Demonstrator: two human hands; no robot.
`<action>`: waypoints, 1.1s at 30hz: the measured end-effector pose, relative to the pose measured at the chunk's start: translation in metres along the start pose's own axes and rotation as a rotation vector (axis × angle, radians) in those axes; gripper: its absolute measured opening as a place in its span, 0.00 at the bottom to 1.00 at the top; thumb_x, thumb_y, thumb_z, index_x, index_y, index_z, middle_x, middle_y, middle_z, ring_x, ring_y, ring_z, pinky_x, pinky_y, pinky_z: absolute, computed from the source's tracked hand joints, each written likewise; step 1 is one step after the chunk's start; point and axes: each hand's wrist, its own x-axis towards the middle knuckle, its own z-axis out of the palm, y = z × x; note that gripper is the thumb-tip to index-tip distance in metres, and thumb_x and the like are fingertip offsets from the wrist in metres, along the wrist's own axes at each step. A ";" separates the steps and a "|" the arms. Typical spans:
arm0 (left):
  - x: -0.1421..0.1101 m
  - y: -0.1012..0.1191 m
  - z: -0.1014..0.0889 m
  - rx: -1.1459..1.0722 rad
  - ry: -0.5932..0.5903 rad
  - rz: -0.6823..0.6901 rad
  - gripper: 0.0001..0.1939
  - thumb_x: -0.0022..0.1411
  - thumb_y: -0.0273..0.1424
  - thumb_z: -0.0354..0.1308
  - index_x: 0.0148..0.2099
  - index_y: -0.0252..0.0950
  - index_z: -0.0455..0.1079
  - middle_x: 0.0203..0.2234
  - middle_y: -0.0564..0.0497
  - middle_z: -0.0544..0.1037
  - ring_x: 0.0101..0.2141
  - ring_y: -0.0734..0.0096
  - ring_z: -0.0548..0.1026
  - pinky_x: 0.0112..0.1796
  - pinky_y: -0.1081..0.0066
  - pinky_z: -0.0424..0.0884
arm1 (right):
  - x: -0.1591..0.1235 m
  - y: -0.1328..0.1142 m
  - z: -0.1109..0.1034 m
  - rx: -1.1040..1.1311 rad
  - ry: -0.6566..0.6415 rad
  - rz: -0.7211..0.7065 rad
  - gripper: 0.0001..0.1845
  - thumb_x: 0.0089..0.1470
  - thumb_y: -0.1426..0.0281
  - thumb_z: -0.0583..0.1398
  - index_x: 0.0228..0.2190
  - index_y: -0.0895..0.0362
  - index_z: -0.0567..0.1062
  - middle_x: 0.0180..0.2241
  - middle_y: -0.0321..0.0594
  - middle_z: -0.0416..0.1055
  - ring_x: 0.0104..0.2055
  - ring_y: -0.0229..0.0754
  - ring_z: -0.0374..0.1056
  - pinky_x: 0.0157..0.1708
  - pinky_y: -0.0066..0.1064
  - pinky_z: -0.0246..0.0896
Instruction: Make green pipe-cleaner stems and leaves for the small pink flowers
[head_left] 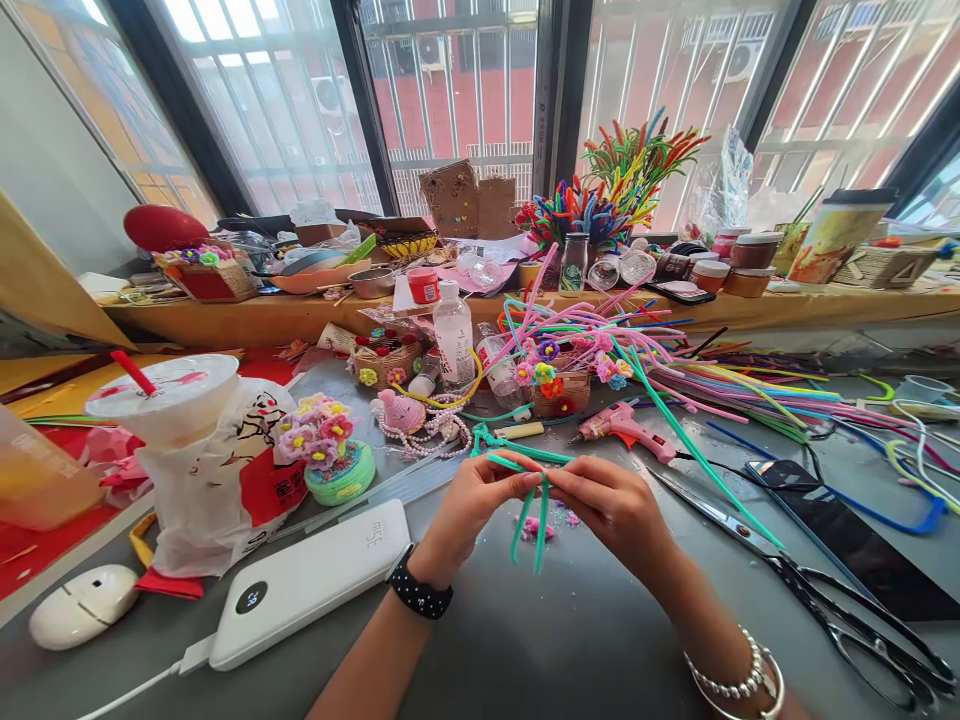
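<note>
Between my two hands is a green pipe cleaner [541, 530], bent so that its loops and ends hang below my fingers. My left hand [480, 497] pinches it from the left, thumb and forefinger pressed together. From the right, my right hand [611, 500] pinches the same piece, its fingertips almost meeting the left ones. Small pink fuzzy bits [534, 528] lie on the grey table just behind the hanging loops. Beyond my hands are a pink glue gun [630, 430] and a glue stick [519, 431]. Large scissors [795, 570] lie right of my right hand.
A white power bank [311, 585], a bagged drink cup [172, 400] and a pipe-cleaner flower pot [337, 475] stand on the left. A phone [862, 540] lies at right, near a heap of coloured pipe cleaners [735, 385]. A water bottle [454, 340] stands at the back.
</note>
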 end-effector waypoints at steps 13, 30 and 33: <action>0.001 -0.005 0.005 0.015 0.093 0.092 0.06 0.43 0.29 0.62 0.28 0.33 0.73 0.23 0.51 0.74 0.27 0.73 0.69 0.31 0.74 0.65 | -0.002 0.001 0.004 0.006 0.058 0.016 0.10 0.52 0.72 0.54 0.33 0.59 0.74 0.24 0.41 0.69 0.25 0.36 0.63 0.24 0.25 0.57; -0.004 -0.001 0.010 0.252 0.026 0.359 0.09 0.52 0.28 0.55 0.37 0.36 0.71 0.32 0.47 0.73 0.36 0.67 0.69 0.37 0.70 0.66 | 0.001 -0.002 0.009 0.242 0.120 0.218 0.08 0.50 0.71 0.55 0.29 0.59 0.74 0.24 0.40 0.67 0.24 0.37 0.64 0.23 0.26 0.59; -0.005 -0.002 0.008 0.244 -0.013 0.353 0.10 0.53 0.28 0.54 0.39 0.37 0.70 0.34 0.47 0.72 0.37 0.67 0.69 0.38 0.69 0.66 | 0.000 -0.002 0.008 0.260 0.123 0.229 0.08 0.50 0.71 0.55 0.28 0.59 0.74 0.23 0.40 0.67 0.24 0.36 0.64 0.23 0.25 0.59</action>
